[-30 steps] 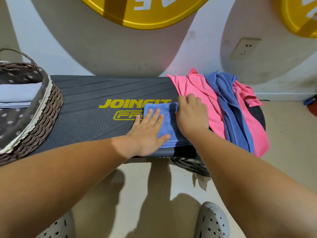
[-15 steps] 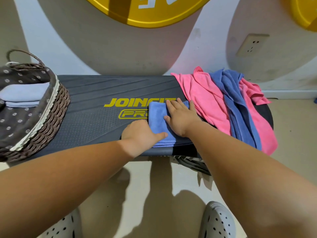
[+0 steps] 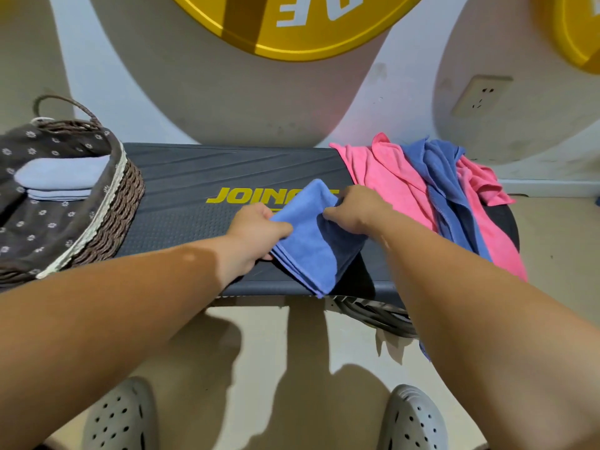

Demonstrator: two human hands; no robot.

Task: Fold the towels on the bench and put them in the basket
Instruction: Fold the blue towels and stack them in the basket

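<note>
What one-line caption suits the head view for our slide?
Left hand and right hand grip a folded blue towel at the bench, basket nearby.

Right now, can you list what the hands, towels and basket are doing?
left hand: grips the folded blue towel's left edge
right hand: pinches its right edge
folded blue towel: held above the bench, near its front
unfolded towels: pink and blue pile on bench's right end
basket: at bench's left end, pale folded towels inside

Bench point(image 3: 194, 170): yellow "JOIN…", rest hidden by towel point(image 3: 311, 241). Yellow disc point(image 3: 292, 43): white "DE", upside-down, cut off.
</note>
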